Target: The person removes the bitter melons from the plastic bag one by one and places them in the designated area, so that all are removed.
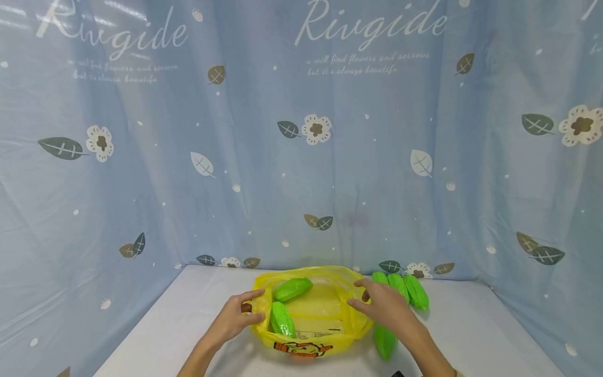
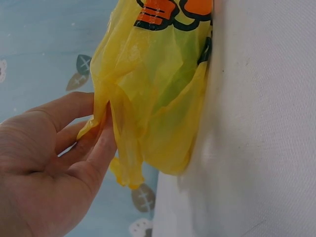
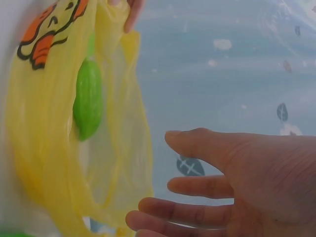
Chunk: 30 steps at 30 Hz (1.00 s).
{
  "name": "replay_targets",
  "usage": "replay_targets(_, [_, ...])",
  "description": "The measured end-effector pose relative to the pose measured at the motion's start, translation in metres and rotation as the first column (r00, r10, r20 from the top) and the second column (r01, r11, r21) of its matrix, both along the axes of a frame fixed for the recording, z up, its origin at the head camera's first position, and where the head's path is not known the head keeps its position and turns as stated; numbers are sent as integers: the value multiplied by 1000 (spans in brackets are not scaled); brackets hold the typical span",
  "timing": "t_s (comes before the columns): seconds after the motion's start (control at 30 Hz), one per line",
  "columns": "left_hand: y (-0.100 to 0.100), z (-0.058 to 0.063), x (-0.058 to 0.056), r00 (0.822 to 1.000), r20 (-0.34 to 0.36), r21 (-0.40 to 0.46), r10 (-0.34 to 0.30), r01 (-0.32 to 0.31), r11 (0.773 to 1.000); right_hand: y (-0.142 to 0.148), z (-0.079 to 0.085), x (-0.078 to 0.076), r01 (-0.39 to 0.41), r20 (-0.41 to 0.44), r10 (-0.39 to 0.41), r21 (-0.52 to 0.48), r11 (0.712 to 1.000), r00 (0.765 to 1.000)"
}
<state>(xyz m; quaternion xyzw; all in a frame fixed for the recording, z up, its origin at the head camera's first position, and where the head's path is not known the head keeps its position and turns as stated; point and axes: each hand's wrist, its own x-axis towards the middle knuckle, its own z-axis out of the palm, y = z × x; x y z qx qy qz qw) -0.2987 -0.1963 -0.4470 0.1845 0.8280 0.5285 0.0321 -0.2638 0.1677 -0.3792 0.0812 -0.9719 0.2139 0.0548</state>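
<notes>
A yellow plastic bag [image 1: 311, 298], with an orange and black cartoon print, stands on the table with its mouth spread wide. Two bright green, cucumber-shaped pieces lie inside, an upper one [image 1: 293, 288] and a lower one [image 1: 282, 319]. My left hand [image 1: 237, 315] holds the bag's left rim; the left wrist view shows the thin plastic [image 2: 126, 128] gathered at the fingers. Just by the right rim is my right hand [image 1: 383, 303], its fingers spread and nothing between them in the right wrist view, where one green piece [image 3: 89, 101] shows inside the bag.
Several more green pieces [image 1: 416, 292] lie on the white table [image 1: 476, 335] right of the bag, partly behind my right hand and forearm. A small black object [image 1: 398, 374] shows at the front edge. A blue printed curtain [image 1: 264, 173] surrounds the table's back and sides.
</notes>
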Motion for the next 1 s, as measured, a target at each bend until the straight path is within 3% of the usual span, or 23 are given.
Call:
replay_targets(0.33, [1, 1, 0, 1000, 2, 15, -6, 6, 1000, -19, 7, -1, -36, -18, 36, 33, 999, 999])
replay_targets(0.7, [0, 3, 2, 1000, 2, 10, -9, 9, 1000, -33, 8, 0, -164, -39, 165, 11, 986, 986])
replay_targets(1.0, [0, 3, 5, 1000, 12, 26, -19, 19, 999, -45, -2, -8, -224, -25, 224, 5, 974, 974])
